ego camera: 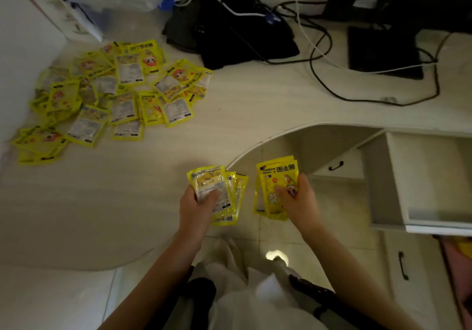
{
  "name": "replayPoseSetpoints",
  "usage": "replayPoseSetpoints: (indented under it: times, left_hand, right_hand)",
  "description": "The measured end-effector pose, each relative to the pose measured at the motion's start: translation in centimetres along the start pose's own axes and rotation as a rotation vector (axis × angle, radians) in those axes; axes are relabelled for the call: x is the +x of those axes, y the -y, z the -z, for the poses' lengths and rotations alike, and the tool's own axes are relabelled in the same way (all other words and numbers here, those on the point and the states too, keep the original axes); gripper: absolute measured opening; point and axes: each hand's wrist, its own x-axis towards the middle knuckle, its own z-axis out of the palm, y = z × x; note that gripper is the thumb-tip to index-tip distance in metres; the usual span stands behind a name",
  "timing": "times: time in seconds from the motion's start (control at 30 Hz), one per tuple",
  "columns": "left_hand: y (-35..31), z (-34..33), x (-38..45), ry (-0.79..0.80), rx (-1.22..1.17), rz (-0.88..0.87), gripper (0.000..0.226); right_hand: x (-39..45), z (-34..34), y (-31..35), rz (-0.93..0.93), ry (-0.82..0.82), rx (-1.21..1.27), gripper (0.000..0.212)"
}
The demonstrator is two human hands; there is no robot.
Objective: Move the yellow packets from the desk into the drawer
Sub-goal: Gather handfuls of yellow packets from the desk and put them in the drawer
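Both hands are gripping packets: your left hand [196,201] is clenching a fanned bunch of yellow packets [224,196] with the thumb pressing across the top one, and your right hand [298,196] is pinching a smaller stack [273,189], thumb lying on the printed face. You are holding both bunches near the front edge of the worktop [255,94], over the floor gap, with forearms reaching forward and wrists roughly level. The open drawer [434,176] is sitting to the right, just beyond your right hand, and looks bare inside.

For this step, try squaring the left bunch before moving it, since its packets are splaying and a loose one could slip out. Carrying the right stack across first looks easiest, lowering it flat onto the drawer bottom rather than dropping it. Then bring the left bunch over and lay it beside.

Most of the job is still waiting: a large heap of packets [107,94] is lying at the far left of the worktop, well apart from your hands.
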Motion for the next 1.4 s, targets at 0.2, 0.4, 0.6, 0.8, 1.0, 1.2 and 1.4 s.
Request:
replayPoseSetpoints:
  times: [0.2, 0.4, 0.6, 0.8, 1.0, 1.2, 1.4]
  left_hand:
    - [0.3, -4.4, -3.1, 0.112, 0.125, -0.073, 0.022]
    - [1.7, -10.0, -8.6, 0.192, 0.204, -0.121, 0.018]
    - [5.5, -15.7, -16.5, 0.269, 0.251, -0.096, 0.020]
    - [8.2, -21.9, -22.8, 0.381, 0.248, -0.064, 0.015]
    - [8.0, -27.6, -25.6, 0.481, 0.269, -0.078, 0.015]
    - [6.3, -33.6, -25.2, 0.530, 0.293, -0.058, 0.015]
    - [2.7, -40.4, -22.8, 0.579, 0.296, -0.045, 0.016]
  right_hand:
    - [-3.3, 4.9, -4.1, -0.035, -0.114, 0.117, 0.021]
    - [-6.8, 10.8, -10.0, -0.128, -0.214, 0.197, 0.021]
    - [-11.6, 17.9, -16.7, -0.182, -0.282, 0.242, 0.023]
    - [-15.1, 24.7, -22.3, -0.236, -0.381, 0.232, 0.022]
    - [-16.0, 29.6, -25.3, -0.270, -0.471, 0.246, 0.022]
    - [-13.4, 33.5, -26.6, -0.307, -0.510, 0.239, 0.020]
    - [-7.8, 38.2, -25.7, -0.305, -0.493, 0.194, 0.017]
